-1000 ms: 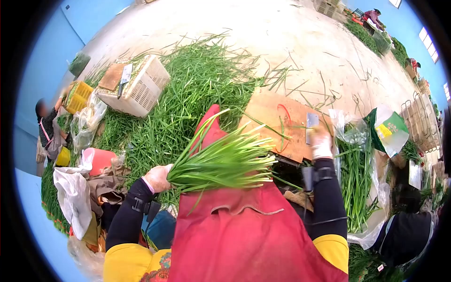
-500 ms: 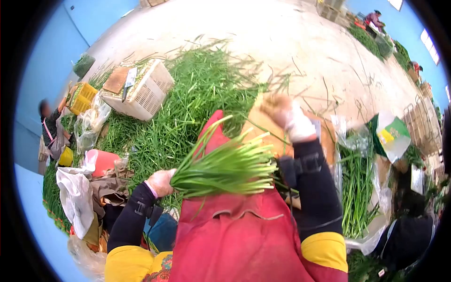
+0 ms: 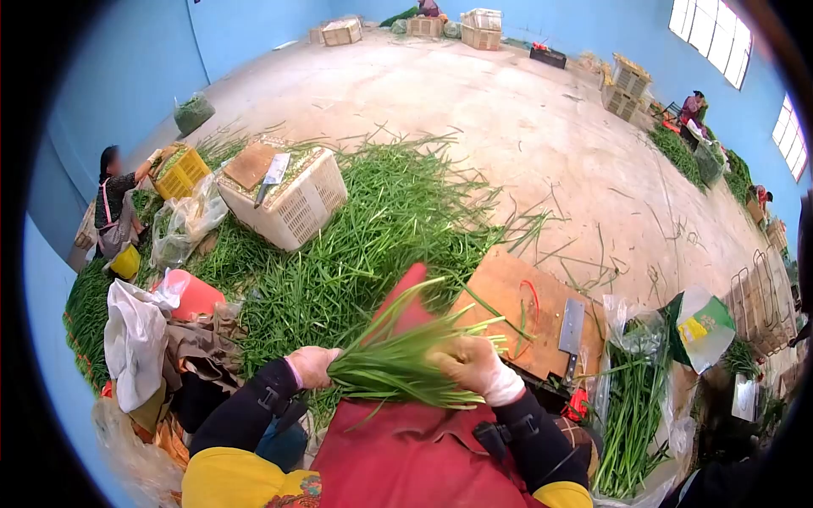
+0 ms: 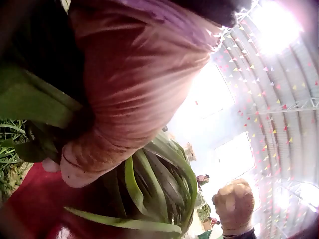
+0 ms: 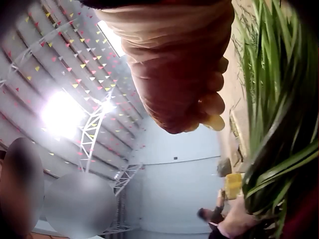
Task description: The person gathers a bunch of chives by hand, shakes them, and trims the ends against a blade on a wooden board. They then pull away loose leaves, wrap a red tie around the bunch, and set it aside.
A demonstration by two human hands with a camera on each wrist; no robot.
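Note:
My gloved left hand (image 3: 313, 367) grips a bunch of long green stalks (image 3: 398, 372) at its left end, above the red apron (image 3: 406, 449). The pale ends fan out to the right. My gloved right hand (image 3: 474, 367) is at the right part of the bunch in the head view. The right wrist view shows the right hand (image 5: 174, 69) with curled fingers and nothing visible in them, apart from the stalks (image 5: 269, 99). A cleaver (image 3: 572, 328) lies on a wooden board (image 3: 508, 296), near a red band (image 3: 534, 309).
Loose green stalks (image 3: 381, 195) cover the floor ahead. A white crate (image 3: 296, 203) bearing a second cleaver (image 3: 273, 172) stands front left. More stalks (image 3: 631, 423) lie in clear plastic at right. A person (image 3: 118, 203) sits far left beside a yellow crate (image 3: 180, 173).
My right hand has left the cleaver's side, crossed the board and come down and left to the bunch. The left hand keeps its grip. The head view has tilted up, showing more floor.

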